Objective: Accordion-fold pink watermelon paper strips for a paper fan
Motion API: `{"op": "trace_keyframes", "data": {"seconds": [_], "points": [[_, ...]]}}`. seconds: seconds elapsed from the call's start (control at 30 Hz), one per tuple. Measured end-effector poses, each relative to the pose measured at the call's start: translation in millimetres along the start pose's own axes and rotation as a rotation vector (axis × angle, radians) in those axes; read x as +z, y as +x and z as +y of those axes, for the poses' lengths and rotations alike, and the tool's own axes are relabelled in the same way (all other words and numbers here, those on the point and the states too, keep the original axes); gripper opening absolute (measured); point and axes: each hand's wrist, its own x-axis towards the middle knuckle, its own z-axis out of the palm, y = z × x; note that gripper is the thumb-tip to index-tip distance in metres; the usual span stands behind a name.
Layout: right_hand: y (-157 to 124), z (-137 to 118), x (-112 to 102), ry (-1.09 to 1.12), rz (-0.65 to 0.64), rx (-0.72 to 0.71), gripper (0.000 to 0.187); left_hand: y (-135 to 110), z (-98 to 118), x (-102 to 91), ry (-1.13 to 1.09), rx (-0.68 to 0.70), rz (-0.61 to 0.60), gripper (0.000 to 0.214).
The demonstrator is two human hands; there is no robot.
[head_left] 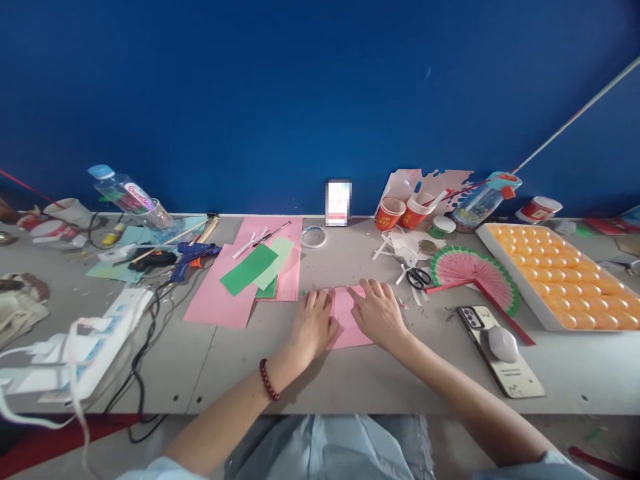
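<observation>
A sheet of pink paper [347, 319] lies flat on the grey table in front of me, partly covered by both hands. My left hand [314, 323] rests on its left side, fingers stretched toward the far edge and pressing down. On the right side, my right hand [379, 312] touches the paper with fingers apart and the index finger pointing along the far edge. A sliver of green shows near my left fingertips. To the left are larger pink sheets [215, 293], topped by a dark green strip [249, 269] and a light green one [280, 257].
A tape roll [314, 237] and a lit phone [339, 203] are farther back. On the right sit scissors [419, 277], a watermelon-patterned paper fan [470, 267], another phone [523, 373] and a tray of orange balls [565, 273]. A glue gun [190, 257] and power strip [115, 333] lie left.
</observation>
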Motion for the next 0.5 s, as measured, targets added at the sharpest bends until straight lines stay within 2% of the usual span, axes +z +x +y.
{"op": "trace_keyframes", "data": {"seconds": [0.27, 0.5], "points": [[-9, 17, -1, -0.026, 0.020, 0.084, 0.039, -1, 1, -1.5, 0.021, 0.000, 0.007, 0.053], [-14, 22, 11, 0.040, 0.041, 0.099, 0.039, 0, 0, 0.1, 0.020, 0.003, 0.011, 0.053]]}}
